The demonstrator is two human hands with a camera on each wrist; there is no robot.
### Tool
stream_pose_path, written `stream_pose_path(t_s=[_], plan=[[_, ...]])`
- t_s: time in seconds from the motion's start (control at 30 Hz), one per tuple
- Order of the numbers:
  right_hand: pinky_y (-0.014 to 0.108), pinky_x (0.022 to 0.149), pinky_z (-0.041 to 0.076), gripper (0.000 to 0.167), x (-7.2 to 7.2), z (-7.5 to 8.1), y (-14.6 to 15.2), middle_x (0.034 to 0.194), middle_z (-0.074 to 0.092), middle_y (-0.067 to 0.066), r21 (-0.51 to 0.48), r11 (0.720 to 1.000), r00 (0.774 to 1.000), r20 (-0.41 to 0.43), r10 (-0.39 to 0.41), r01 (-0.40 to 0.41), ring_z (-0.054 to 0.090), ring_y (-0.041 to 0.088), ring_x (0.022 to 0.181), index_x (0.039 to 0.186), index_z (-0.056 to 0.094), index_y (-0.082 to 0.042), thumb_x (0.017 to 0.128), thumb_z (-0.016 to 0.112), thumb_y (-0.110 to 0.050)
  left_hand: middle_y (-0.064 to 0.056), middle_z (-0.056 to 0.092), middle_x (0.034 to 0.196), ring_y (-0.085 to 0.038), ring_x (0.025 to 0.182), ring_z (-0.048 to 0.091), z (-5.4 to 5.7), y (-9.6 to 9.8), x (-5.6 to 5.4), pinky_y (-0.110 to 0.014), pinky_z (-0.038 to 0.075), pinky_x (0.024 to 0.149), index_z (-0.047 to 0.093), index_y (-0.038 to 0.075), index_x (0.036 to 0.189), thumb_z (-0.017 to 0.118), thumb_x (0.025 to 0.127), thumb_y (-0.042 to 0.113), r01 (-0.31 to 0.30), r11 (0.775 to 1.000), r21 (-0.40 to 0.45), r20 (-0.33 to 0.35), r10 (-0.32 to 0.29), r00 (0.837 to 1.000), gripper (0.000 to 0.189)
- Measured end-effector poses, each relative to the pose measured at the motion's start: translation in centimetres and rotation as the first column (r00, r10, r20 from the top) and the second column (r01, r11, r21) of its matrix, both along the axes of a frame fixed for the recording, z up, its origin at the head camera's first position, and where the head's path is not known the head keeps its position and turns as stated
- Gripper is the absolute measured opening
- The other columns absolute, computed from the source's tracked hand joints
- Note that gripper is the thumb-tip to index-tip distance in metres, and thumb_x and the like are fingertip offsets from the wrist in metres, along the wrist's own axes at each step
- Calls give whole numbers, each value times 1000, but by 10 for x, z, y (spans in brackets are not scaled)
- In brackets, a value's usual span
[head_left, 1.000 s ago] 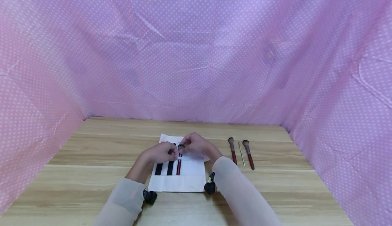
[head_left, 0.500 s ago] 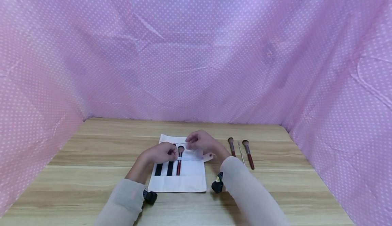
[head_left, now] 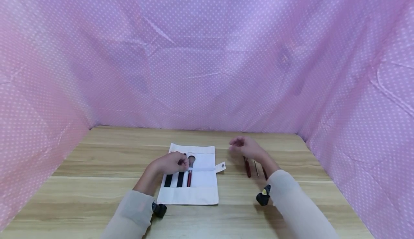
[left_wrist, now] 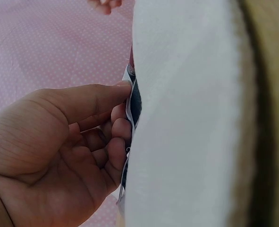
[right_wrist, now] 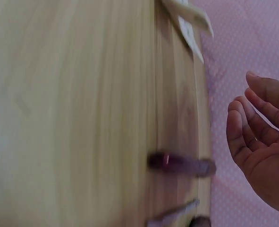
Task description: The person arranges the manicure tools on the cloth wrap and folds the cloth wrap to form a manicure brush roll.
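Left hand [head_left: 173, 162]: pinching the white band [head_left: 190, 169] of the cloth pouch [head_left: 204, 195].
Right hand [head_left: 247, 148]: released, raised at 2 o'clock from the cloth pouch.
Cloth pouch: spread on the table [head_left: 113, 167], with tab [head_left: 220, 167] towards 3 o'clock.
Red-handled brush [head_left: 189, 178]: tucked under the white band, beside dark strips [head_left: 180, 179] at 9 o'clock.
Loose brushes [head_left: 247, 168]: at 3 o'clock from the cloth pouch, flanking a slim tool [head_left: 256, 168].

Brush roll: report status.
Left hand grips roll. Right hand empty. Roll open, red brush tucked in. Right arm partly hides loose brushes in head view.
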State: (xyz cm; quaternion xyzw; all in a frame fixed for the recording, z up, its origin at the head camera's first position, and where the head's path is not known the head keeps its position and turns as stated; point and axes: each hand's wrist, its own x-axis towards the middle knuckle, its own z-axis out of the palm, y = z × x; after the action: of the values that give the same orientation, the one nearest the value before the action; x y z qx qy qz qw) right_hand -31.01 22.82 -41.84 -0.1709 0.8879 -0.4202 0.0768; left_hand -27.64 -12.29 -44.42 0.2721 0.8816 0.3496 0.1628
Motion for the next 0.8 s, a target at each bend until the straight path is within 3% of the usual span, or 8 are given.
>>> stream_pose_path(t_s=[0.37, 0.57, 0.8], plan=[[30, 78, 52, 27, 9, -7, 48, 97, 68, 12, 68, 998, 1000, -25, -6, 8, 63, 22, 89, 114, 66, 6, 90, 74, -3, 4, 60, 83, -13, 79, 54, -2, -2, 1, -30, 44, 73, 68, 12, 88, 63, 98, 2, 7, 1000, -1, -9, -7, 1000, 15], [25, 72, 51, 34, 8, -12, 51, 95, 67, 15, 80, 997, 1000, -10, 8, -7, 62, 20, 85, 114, 63, 8, 85, 79, 1, 4, 60, 83, -13, 78, 53, -2, 0, 1, -29, 44, 72, 68, 11, 87, 63, 97, 0, 27, 1000, 14, -27, -27, 999, 15], [26, 69, 52, 39, 7, -17, 40, 95, 68, 15, 101, 994, 999, -29, 39, -36, 63, 16, 83, 112, 63, 6, 82, 85, -4, 5, 60, 82, -12, 76, 54, -2, 0, 2, -28, 44, 70, 68, 14, 87, 64, 98, 3, -9, 1000, -14, -21, 9, 1000, 16]])
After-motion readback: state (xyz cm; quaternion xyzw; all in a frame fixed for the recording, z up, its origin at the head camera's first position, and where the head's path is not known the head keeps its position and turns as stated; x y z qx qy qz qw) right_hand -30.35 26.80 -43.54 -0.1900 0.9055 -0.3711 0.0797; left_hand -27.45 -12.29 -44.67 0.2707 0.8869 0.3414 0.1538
